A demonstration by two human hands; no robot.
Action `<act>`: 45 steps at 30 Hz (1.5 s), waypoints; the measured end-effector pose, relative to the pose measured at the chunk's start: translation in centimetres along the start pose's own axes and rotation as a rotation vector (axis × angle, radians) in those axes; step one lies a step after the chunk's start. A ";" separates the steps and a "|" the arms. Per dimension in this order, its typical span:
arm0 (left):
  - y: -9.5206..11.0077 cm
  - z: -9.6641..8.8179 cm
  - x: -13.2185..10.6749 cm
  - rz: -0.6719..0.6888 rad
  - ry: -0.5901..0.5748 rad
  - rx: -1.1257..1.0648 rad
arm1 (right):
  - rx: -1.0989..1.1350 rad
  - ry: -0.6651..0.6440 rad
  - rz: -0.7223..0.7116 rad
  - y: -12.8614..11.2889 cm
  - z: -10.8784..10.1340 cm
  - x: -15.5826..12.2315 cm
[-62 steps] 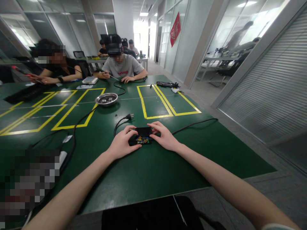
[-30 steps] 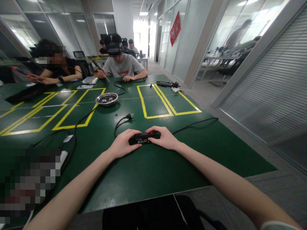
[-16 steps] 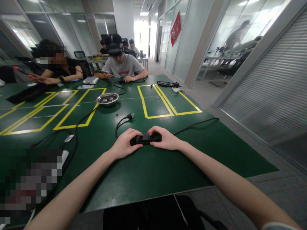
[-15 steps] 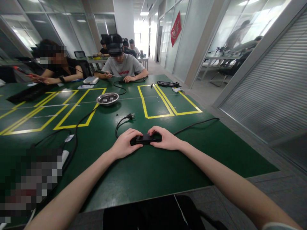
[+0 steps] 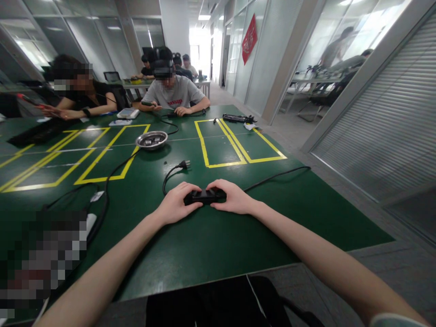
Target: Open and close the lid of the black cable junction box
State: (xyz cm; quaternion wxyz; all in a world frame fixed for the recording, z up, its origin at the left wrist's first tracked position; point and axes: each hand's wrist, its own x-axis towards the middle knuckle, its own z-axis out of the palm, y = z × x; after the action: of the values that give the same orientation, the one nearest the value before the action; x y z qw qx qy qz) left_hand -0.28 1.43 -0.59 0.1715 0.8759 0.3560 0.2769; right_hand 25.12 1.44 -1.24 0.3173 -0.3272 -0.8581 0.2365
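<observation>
Between my two hands is a black power adapter (image 5: 204, 196), a slim block low over the green table (image 5: 211, 245). My left hand (image 5: 175, 204) grips its left end, thumb on the near side and fingers on the far side. Around the right end, my right hand (image 5: 233, 196) is closed in the same way. A black power plug (image 5: 185, 165) on a short curved cord lies just beyond my left hand. From behind my right hand a black cable (image 5: 277, 174) runs off to the right. Where the cords meet the block is hidden by my fingers.
A metal bowl (image 5: 151, 140) with small metal parts stands ahead to the left. Yellow tape outlines (image 5: 221, 164) mark the table. A folded black tripod (image 5: 238, 118) lies farther back. Two people sit across the table. More cables (image 5: 107, 190) lie at left.
My right hand has shifted slightly left along the adapter, nearer to my left hand. My left hand keeps its hold in nearly the same place.
</observation>
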 end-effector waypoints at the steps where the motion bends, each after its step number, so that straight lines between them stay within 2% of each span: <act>1: 0.0 0.0 0.0 -0.007 0.000 0.004 | -0.016 0.005 -0.002 -0.1 0.1 0.0; 9: 0.2 -0.3 0.0 -0.026 -0.012 0.067 | -0.137 0.016 -0.035 -0.5 0.4 0.2; 25: 0.5 0.1 0.5 0.052 -0.064 0.291 | -0.267 -0.035 -0.109 -0.6 0.7 0.3; 33: 0.3 -0.3 0.3 0.176 -0.064 0.415 | -0.291 -0.042 -0.104 -0.8 0.1 0.1; 40: 0.6 -0.5 0.2 0.178 -0.064 0.380 | -0.247 -0.005 -0.117 -0.9 0.2 -0.1; 45: 1.1 -0.3 0.2 0.096 -0.052 0.230 | -0.285 0.011 -0.139 -0.6 0.2 -0.5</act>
State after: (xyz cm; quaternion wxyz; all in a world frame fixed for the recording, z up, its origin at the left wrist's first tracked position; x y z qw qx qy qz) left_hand 0.23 0.90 0.28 0.0657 0.9126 0.3387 0.2193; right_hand 25.00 0.63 -1.18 0.2879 -0.3099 -0.9018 0.0879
